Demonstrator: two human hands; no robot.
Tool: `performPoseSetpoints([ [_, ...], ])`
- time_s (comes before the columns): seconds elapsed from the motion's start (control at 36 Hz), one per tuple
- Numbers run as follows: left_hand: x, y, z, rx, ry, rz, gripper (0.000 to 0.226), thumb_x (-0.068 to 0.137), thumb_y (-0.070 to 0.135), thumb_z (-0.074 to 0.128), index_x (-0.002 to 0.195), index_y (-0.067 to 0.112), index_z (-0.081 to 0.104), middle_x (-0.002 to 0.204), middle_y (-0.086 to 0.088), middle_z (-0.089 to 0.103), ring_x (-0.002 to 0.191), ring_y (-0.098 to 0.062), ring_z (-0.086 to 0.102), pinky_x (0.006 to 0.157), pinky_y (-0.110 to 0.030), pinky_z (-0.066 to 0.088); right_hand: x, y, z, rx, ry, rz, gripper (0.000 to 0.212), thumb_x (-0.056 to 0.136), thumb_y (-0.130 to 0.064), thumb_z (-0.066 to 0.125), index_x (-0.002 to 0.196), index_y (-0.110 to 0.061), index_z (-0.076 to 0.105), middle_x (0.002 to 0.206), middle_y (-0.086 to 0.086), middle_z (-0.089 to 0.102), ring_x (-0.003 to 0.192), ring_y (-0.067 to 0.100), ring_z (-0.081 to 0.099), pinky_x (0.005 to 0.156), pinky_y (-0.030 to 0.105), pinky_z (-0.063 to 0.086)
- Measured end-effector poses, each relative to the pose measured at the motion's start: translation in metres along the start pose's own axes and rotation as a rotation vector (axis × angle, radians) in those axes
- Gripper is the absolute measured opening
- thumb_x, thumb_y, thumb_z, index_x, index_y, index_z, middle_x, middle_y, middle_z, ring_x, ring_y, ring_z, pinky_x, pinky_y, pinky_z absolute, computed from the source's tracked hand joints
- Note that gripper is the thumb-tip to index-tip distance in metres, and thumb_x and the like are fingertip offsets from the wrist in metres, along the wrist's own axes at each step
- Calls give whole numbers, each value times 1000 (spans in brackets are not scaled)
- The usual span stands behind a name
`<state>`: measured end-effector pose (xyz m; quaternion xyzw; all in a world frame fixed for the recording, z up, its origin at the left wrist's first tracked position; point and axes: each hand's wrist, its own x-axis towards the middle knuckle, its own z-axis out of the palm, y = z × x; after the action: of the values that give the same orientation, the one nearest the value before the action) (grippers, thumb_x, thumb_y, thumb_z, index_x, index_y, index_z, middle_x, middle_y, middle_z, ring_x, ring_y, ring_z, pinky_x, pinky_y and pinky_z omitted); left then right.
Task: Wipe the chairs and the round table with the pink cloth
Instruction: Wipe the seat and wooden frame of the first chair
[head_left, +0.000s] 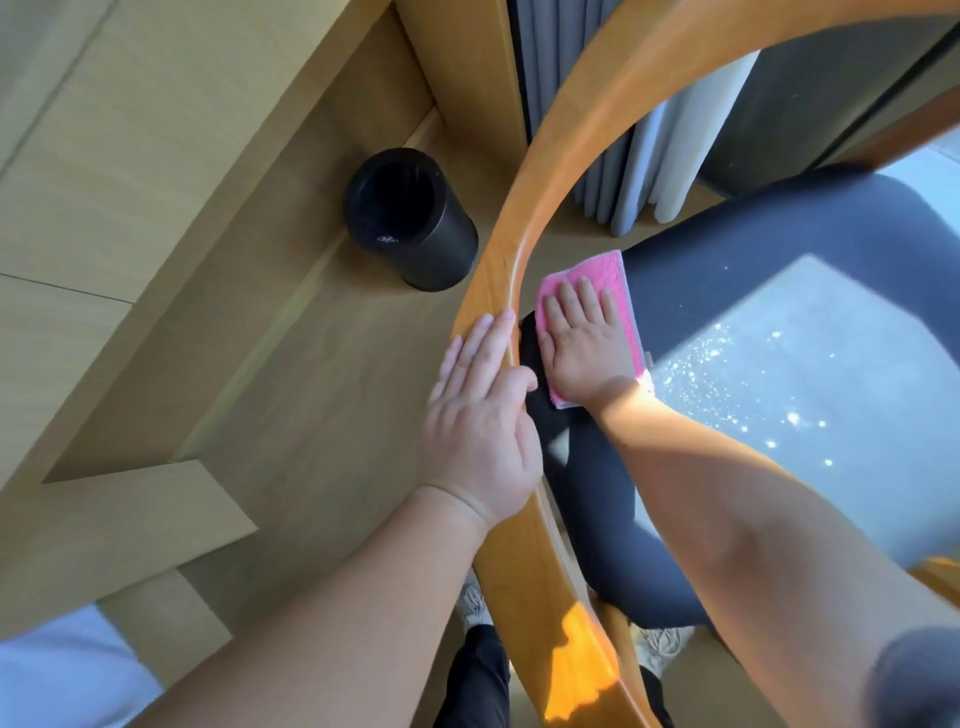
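**Pink cloth pressed flat on the chair seat**

A pale wooden floor (291, 395) fills the left half of the view, with lighter wood panelling rising at the far left. Across the middle runs a chair with a curved orange-brown wooden back rail (545, 182), which sweeps from the near edge up and round to the far right. Inside that curve lies the chair's dark blue-grey padded seat cushion (779, 228), and a bright patch of sunlight covers its right part. Beyond the rail, at the far side, hang grey and white pleated curtains (618, 166) that reach the floor. A black cylindrical bin (415, 223) stands on the floor left of the rail, near it but apart, with its open mouth in view.

The folded pink terry cloth (615, 278) lies on the seat cushion at its left edge, just beside the inner side of the rail. The right hand (582, 348) lies palm down on the cloth, fingers straight and slightly spread, pressing it to the cushion and gripping nothing. The left hand (478, 415) rests on top of the rail, its fingers straight and together along the wood, its thumb lying over the rail's inner edge. The two hands are close together, with the rail's edge between them.
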<state>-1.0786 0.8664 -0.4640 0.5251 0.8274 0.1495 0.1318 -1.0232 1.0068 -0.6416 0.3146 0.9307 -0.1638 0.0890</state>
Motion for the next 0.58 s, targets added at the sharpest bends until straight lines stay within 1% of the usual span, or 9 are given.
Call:
performPoseSetpoints([
  [0.06,-1,0,1,2,11,6,23,86,16,36,77,16,56,149,-9,38,142,-23,24,117,-38,16,-14,-2,3,20,-7,-15,57,103,-38,24,153,-10,23,159,13,22,148,35,12,119,49,1],
  [0.14,-1,1,2,13,21,19,23,88,18,36,71,18,52,149,-9,37,142,-24,24,117,-40,16,-38,-5,12,1,-9,-47,59,102,-40,28,153,-11,23,159,13,22,147,35,14,119,48,4],
  [0.25,1,1,-1,34,-18,94,25,89,19,35,68,18,49,144,-10,45,141,-25,27,117,-41,16,-68,-9,26,-8,-23,-73,59,97,-37,31,146,-7,40,152,16,37,141,38,30,115,52,19],
  [0.28,1,1,-2,38,-36,129,26,88,19,34,66,19,47,141,-10,48,140,-26,30,117,-42,16,-77,-8,31,1,-31,-91,58,97,-36,32,146,-6,39,152,17,36,142,39,28,115,53,17],
  [0.36,4,1,-4,69,-90,257,27,87,19,35,63,21,46,128,-9,59,134,-28,39,116,-46,19,-108,-6,44,54,-79,-138,59,100,-36,33,152,-9,27,158,16,23,147,36,11,118,47,-1],
  [0.42,7,-1,-5,94,-119,355,29,85,19,36,61,19,52,107,-7,68,120,-28,52,114,-49,24,-134,-4,48,135,-106,-141,57,102,-37,29,153,-14,21,161,11,15,149,33,6,119,42,-7],
  [0.47,9,-2,-5,103,-113,427,31,82,17,36,58,15,54,74,-4,64,87,-25,59,111,-50,28,-163,-1,51,147,-138,-178,57,103,-35,27,155,-15,16,161,8,14,149,30,4,118,39,-13],
  [0.53,9,-2,-4,102,-115,485,29,79,14,36,53,13,49,55,-2,49,63,-22,48,109,-49,31,-192,2,52,75,-159,-249,58,102,-32,29,154,-11,15,159,10,19,147,28,7,117,40,-13],
  [0.58,9,-2,-4,107,-130,509,27,77,12,37,51,12,47,50,-1,43,56,-22,42,107,-47,34,-217,9,52,27,-210,-295,57,103,-31,25,153,-9,15,158,13,20,147,28,9,117,42,-7],
])
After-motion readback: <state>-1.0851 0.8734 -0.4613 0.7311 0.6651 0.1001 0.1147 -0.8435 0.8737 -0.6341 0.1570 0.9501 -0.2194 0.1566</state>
